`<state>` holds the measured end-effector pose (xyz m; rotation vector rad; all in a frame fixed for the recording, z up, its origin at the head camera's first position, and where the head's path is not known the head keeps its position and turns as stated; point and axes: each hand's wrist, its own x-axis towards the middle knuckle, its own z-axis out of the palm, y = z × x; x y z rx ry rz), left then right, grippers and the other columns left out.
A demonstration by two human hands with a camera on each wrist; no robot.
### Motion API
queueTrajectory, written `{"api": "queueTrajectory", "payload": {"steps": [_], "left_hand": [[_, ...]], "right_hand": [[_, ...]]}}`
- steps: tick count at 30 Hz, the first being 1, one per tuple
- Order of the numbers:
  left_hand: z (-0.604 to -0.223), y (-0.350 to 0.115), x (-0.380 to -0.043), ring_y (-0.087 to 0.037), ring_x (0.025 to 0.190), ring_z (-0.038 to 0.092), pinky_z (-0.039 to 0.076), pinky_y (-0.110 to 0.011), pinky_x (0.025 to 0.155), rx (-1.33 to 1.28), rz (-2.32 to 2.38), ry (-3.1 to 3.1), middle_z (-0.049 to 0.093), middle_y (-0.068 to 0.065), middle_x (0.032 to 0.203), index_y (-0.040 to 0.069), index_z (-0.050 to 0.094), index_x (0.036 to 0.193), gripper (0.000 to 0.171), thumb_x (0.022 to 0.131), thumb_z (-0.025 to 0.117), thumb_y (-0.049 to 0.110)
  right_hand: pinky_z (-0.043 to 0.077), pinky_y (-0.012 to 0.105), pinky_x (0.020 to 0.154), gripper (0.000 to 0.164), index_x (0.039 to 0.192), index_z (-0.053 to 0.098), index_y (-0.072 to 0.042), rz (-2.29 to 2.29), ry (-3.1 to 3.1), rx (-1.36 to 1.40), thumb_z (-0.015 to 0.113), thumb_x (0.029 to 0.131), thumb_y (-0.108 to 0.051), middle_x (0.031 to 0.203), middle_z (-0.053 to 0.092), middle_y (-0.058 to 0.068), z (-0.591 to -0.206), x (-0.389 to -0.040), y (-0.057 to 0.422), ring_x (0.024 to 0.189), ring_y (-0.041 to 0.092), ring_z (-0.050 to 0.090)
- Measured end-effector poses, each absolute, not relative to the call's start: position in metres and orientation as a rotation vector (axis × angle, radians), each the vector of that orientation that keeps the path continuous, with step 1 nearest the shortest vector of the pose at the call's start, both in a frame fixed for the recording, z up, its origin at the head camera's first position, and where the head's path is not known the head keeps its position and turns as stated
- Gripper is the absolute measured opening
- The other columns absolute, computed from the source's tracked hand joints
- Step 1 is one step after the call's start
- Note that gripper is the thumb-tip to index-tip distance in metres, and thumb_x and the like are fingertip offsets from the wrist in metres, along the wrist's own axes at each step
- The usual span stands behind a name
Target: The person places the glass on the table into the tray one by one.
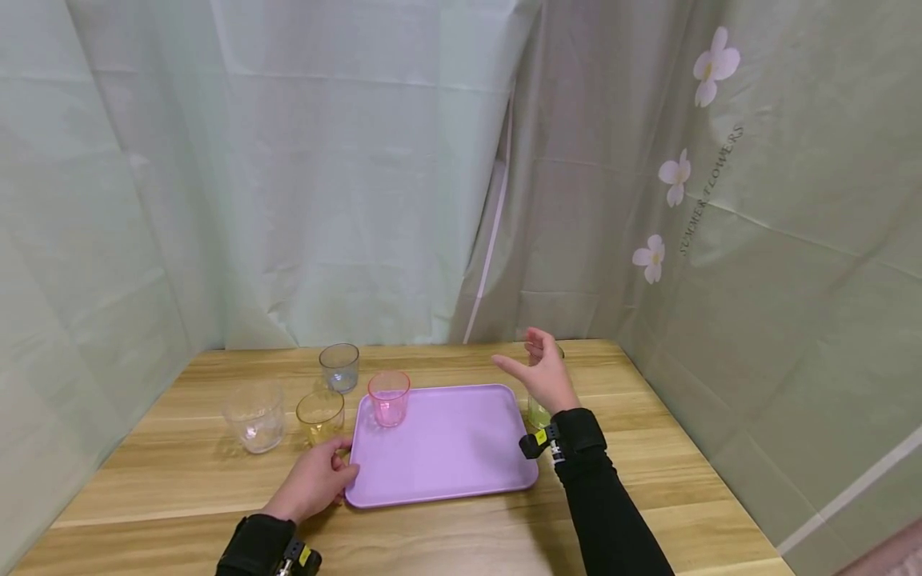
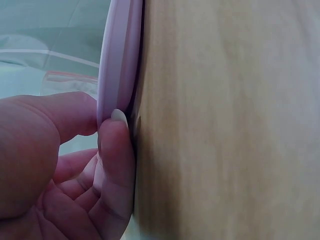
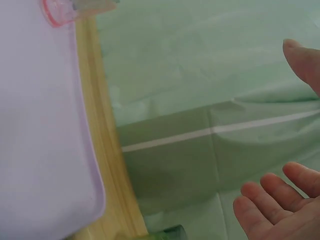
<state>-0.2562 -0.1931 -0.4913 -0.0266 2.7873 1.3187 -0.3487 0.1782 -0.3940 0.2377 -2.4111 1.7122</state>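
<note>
A lilac tray (image 1: 450,452) lies on the wooden table, and a pink glass (image 1: 390,404) stands upright near its far left corner. My left hand (image 1: 311,482) pinches the tray's left edge between thumb and fingers; the left wrist view shows the tray rim (image 2: 116,65) in that grip. Above the tray's right side my right hand (image 1: 545,378) is raised with thumb and fingers spread, holding nothing. Behind it, partly hidden, a green glass (image 1: 537,414) stands just right of the tray. Only the rim of the green glass (image 3: 175,233) shows in the right wrist view.
Left of the tray stand a yellow glass (image 1: 320,416) near my left hand, a clear glass (image 1: 258,422) farther left, and a bluish-grey glass (image 1: 339,370) toward the back. Pale green curtains (image 1: 360,184) enclose the wooden table (image 1: 446,540) at the back and sides.
</note>
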Motion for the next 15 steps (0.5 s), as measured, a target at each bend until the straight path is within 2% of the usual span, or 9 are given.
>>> {"api": "queueTrajectory", "payload": {"steps": [15], "left_hand": [[-0.490, -0.194, -0.257, -0.019, 0.064, 0.062, 0.052, -0.030, 0.057, -0.015, 1.283, 2.789, 0.060, -0.007, 0.082, -0.010, 0.058, 0.147, 0.053, 0.100, 0.074, 0.008]], "right_hand": [[0.031, 0.052, 0.135, 0.095, 0.168, 0.030, -0.005, 1.692, -2.343, 0.168, 0.086, 0.097, -0.036, 0.173, 0.038, 0.019, -0.385, -0.344, 0.217, 0.163, 0.038, 0.037]]}}
